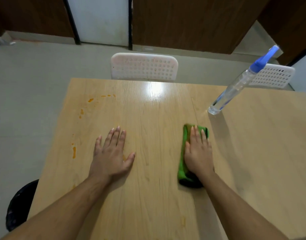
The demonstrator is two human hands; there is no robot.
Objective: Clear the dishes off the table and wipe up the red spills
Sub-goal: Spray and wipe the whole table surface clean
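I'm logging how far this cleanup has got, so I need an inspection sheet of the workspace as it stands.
Surface: wooden table, with orange-red spills along its left side, from the far left part down to the near left edge.
Job's things: green cloth lying flat right of centre; no dishes seen.
Clutter: clear spray bottle with a blue head standing at the far right.
Grips: left hand flat on the bare table, fingers straight; right hand pressing flat on the cloth.
Cables: nothing seen.
Surroundings: two white perforated chairs behind the table, a dark round bin on the floor at the left.
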